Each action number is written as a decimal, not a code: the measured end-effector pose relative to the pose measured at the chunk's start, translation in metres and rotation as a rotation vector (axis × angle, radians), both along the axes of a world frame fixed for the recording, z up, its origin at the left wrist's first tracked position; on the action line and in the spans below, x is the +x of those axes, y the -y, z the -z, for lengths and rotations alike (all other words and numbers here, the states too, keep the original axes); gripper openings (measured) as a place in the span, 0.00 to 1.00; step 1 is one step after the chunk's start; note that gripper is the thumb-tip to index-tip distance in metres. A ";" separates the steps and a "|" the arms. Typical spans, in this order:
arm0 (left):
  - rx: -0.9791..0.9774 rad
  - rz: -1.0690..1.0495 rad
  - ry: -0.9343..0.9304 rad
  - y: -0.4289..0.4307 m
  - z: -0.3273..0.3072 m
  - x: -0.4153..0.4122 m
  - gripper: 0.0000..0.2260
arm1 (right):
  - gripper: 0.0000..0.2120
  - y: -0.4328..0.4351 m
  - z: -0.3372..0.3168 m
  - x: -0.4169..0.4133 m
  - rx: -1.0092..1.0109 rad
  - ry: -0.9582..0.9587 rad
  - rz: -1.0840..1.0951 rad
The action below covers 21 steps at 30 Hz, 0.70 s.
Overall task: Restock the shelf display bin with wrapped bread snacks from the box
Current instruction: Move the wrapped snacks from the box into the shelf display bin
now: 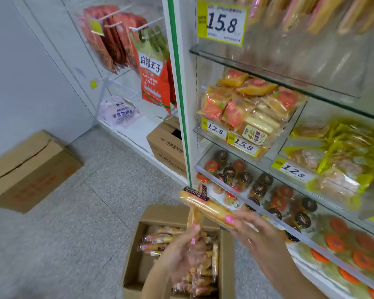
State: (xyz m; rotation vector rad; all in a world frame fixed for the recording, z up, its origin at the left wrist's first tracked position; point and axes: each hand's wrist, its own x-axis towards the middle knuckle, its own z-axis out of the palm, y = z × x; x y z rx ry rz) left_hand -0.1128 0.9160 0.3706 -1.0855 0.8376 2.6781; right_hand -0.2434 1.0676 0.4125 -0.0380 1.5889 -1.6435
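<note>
Snacks in hand: 2. Left hand [181, 249] fingers curl round upright snack [193, 215]; right hand [253, 231] pinches level snack [207, 207]. Both above open box [130, 255], which holds many more. Floor [84, 201] free to the left; shelf edge [307, 239] close on the right.

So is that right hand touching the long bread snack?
Touching. The head view shows the right hand with its fingers gripping the near end of the wrapped bread snack.

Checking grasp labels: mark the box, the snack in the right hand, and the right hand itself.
box [160, 213], head view, far flap.
snack [207, 207], head view, middle of wrapper.
right hand [259, 236], head view, middle of hand.
</note>
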 end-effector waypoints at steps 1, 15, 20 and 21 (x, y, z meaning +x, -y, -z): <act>-0.024 0.027 -0.011 -0.001 -0.014 -0.003 0.18 | 0.13 0.000 -0.013 0.003 0.035 -0.067 -0.019; -0.509 0.269 -0.203 0.039 -0.156 -0.007 0.13 | 0.13 0.024 -0.142 0.009 0.400 -0.645 -0.540; -0.599 0.374 -0.220 0.055 -0.199 -0.012 0.18 | 0.18 0.038 -0.174 0.014 0.441 -0.614 -0.583; -0.642 0.393 -0.223 0.060 -0.206 -0.014 0.22 | 0.17 0.039 -0.181 0.013 0.432 -0.614 -0.551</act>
